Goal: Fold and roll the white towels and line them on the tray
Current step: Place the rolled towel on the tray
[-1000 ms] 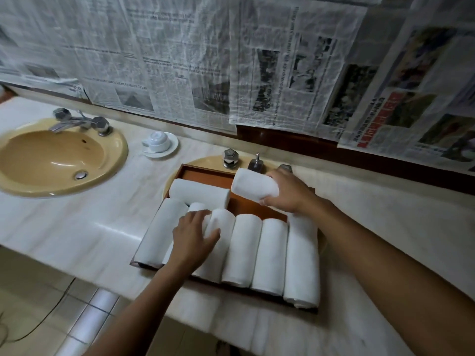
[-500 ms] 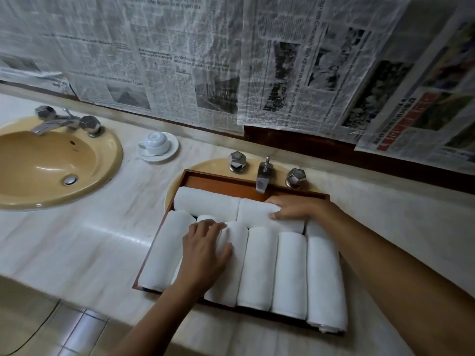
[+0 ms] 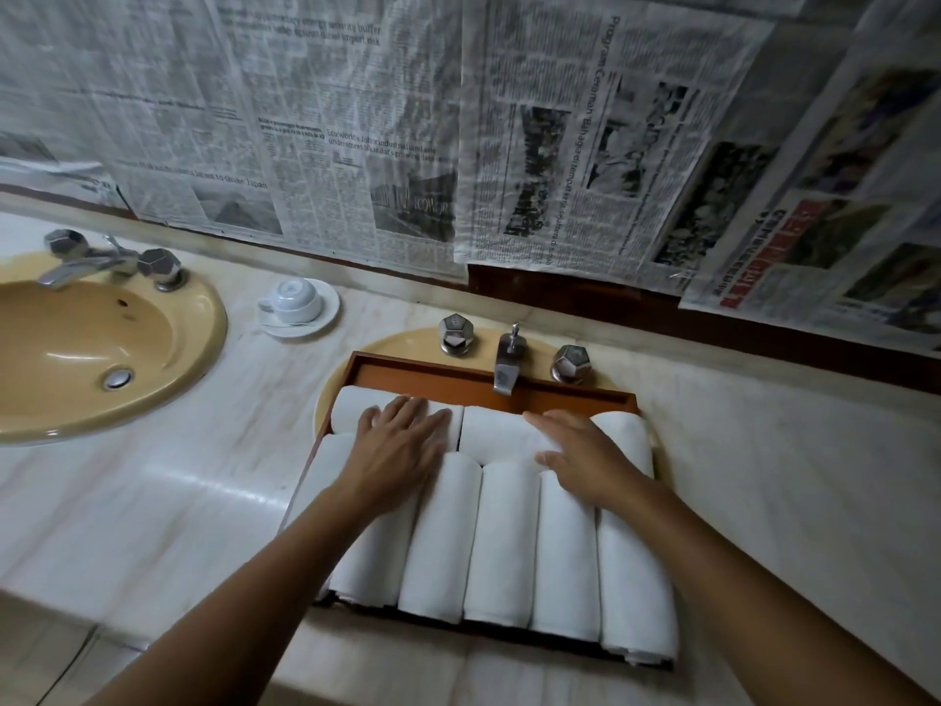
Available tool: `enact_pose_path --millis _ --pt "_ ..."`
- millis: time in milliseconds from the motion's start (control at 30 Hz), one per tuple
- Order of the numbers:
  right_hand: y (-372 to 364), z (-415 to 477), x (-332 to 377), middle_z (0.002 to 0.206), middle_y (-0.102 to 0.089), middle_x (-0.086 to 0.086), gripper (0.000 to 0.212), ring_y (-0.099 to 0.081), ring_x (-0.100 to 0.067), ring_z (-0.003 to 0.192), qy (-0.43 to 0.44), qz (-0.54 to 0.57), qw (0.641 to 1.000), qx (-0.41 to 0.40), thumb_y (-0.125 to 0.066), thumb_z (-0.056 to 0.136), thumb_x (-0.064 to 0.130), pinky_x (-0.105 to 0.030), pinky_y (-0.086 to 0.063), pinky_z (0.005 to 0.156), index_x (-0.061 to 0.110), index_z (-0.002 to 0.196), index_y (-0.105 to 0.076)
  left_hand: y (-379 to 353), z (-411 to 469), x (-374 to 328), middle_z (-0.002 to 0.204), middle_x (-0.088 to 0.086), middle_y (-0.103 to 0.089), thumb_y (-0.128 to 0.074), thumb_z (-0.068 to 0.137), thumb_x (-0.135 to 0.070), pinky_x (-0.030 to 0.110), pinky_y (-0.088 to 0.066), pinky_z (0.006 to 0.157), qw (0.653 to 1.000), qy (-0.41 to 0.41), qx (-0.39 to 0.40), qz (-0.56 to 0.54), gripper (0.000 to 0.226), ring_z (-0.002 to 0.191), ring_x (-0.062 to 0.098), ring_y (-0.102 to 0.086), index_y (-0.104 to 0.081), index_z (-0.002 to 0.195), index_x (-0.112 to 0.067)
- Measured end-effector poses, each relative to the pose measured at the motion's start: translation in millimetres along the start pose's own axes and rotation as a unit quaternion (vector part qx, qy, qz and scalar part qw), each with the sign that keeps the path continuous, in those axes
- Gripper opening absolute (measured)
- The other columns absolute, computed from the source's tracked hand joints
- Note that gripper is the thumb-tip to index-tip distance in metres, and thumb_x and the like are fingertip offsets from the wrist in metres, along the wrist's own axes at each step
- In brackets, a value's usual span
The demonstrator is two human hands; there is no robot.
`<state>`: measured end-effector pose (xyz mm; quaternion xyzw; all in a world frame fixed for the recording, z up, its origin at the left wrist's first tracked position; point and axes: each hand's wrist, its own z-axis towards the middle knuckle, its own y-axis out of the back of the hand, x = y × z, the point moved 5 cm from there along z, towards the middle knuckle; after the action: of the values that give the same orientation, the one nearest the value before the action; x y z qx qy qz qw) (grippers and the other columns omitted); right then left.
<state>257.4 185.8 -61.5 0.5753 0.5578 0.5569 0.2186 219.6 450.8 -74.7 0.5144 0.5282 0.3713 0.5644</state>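
- Head view shows a brown rectangular wooden tray (image 3: 489, 387) set over a yellow oval basin (image 3: 397, 343), just in front of its chrome tap (image 3: 506, 366), on a pale marble counter (image 3: 178, 476).
- Rolled white cloth towels (image 3: 501, 542) fill the near part of the tray in a lengthwise row, side by side and touching. At least five show, and the left forearm hides part of the row's left end.
- Behind that row, two more rolls lie crosswise and end to end: the left crosswise roll (image 3: 349, 410) and the right crosswise roll (image 3: 496, 433).
- The left hand (image 3: 402, 440) lies flat with straight fingers on the left crosswise roll and the tops of the row; it grips nothing.
- The right hand (image 3: 575, 450) is likewise flat, fingers extended, resting on the right crosswise roll where it meets the row.
- No loose or unfolded towel is in view, so folding and rolling look finished. Whether more towels wait outside the view cannot be told.
- Only a narrow bare strip shows along the tray's far wall, so little room seems left.
- What is left is probably just patting the rolls square and lifting the hands away.
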Motion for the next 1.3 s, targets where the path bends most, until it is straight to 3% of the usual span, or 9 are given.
enact_pose_path --millis 167,300,433,600,767,967,1067,1167,1300 --pt "-8.8 1.0 -0.7 0.166 -0.027 0.001 0.057 -0.020 -0.018 0.153 -0.007 0.014 1.000 -0.004 -0.051 0.106 0.030 -0.032 -0.016 0.123 0.036 0.159 -0.029 1.3 -6.5 15.9 0.164 -0.002 -0.031 -0.009 0.094 -0.066 0.052 -0.018 0.122 1.000 0.000 0.001 -0.009 0.071 0.154 0.021 -0.020 -0.031 0.156 -0.041" --pt "-4.4 -10.0 0.7 0.168 -0.021 0.004 0.057 -0.011 -0.018 0.156 -0.026 0.031 0.999 -0.013 -0.048 0.107 0.034 -0.037 -0.014 0.125 0.037 0.159 -0.026 5.2 -14.0 9.5 0.167 0.000 -0.025 -0.014 0.094 -0.069 0.049 -0.014 0.124 0.997 0.020 -0.018 -0.068 0.074 0.156 0.020 -0.014 -0.026 0.159 -0.037" --pt "0.6 -43.6 2.8 0.165 -0.030 0.001 0.059 -0.023 -0.019 0.152 -0.032 0.051 0.993 -0.104 -0.054 0.104 0.037 -0.036 -0.020 0.125 0.030 0.158 -0.032 7.9 -45.8 -1.2 0.168 0.001 -0.024 -0.039 0.100 -0.061 0.048 -0.017 0.125 0.987 0.078 -0.078 -0.117 0.066 0.156 0.022 -0.015 -0.025 0.159 -0.035" --pt "-18.3 -100.7 -11.5 0.161 -0.034 -0.005 0.058 -0.026 -0.026 0.150 -0.104 0.050 0.971 -0.208 -0.061 0.098 0.040 -0.046 -0.027 0.122 0.032 0.153 -0.043 -6.3 -88.4 -33.6 0.166 -0.001 -0.026 -0.033 0.095 -0.068 0.049 -0.021 0.123 0.986 0.084 -0.094 -0.110 0.068 0.155 0.022 -0.017 -0.029 0.157 -0.039" --pt "-49.4 -133.5 -26.9 0.163 -0.032 -0.009 0.053 -0.033 -0.033 0.147 -0.108 0.024 0.967 -0.230 -0.063 0.096 0.030 -0.052 -0.040 0.113 0.024 0.148 -0.053 -33.9 -106.9 -47.0 0.170 0.001 -0.016 -0.032 0.096 -0.072 0.058 -0.019 0.121 0.995 0.070 -0.063 -0.025 0.074 0.158 0.024 -0.003 -0.016 0.161 -0.042" --pt "-60.6 -137.2 -34.6 0.170 -0.015 -0.005 0.059 -0.024 -0.035 0.153 -0.083 0.053 0.972 -0.216 -0.063 0.098 0.022 -0.052 -0.037 0.117 0.020 0.154 -0.044 -30.9 -107.4 -43.6 0.171 0.000 -0.013 -0.027 0.095 -0.073 0.055 -0.019 0.121 0.996 0.066 -0.059 -0.026 0.075 0.158 0.023 0.002 -0.011 0.162 -0.041" --pt "-55.8 -143.5 -34.8 0.170 -0.013 -0.003 0.057 -0.019 -0.027 0.155 -0.081 0.092 0.971 -0.207 -0.060 0.100 0.018 -0.043 -0.029 0.122 0.019 0.154 -0.043 -28.2 -106.3 -47.0 0.171 0.002 -0.013 -0.025 0.093 -0.073 0.054 -0.016 0.122 0.994 0.079 -0.057 -0.042 0.077 0.158 0.022 0.001 -0.016 0.162 -0.039" --pt "-45.5 -156.7 -42.1 0.167 -0.023 0.000 0.053 -0.026 -0.019 0.151 -0.100 0.140 0.963 -0.208 -0.059 0.101 0.019 -0.028 -0.026 0.118 0.019 0.152 -0.046 -24.2 -106.5 -57.6 0.170 0.005 -0.016 -0.026 0.091 -0.072 0.052 -0.013 0.124 0.990 0.100 -0.067 -0.068 0.078 0.158 0.024 -0.002 -0.025 0.160 -0.035" --pt "-32.3 -178.4 -64.2 0.161 -0.031 0.001 0.048 -0.033 -0.017 0.146 -0.118 0.171 0.955 -0.211 -0.057 0.101 0.024 -0.030 -0.030 0.116 0.023 0.149 -0.048 -21.2 -104.4 -92.0 0.168 0.004 -0.022 -0.038 0.094 -0.065 0.050 -0.014 0.125 0.988 0.091 -0.080 -0.096 0.069 0.157 0.024 -0.009 -0.033 0.155 -0.033"
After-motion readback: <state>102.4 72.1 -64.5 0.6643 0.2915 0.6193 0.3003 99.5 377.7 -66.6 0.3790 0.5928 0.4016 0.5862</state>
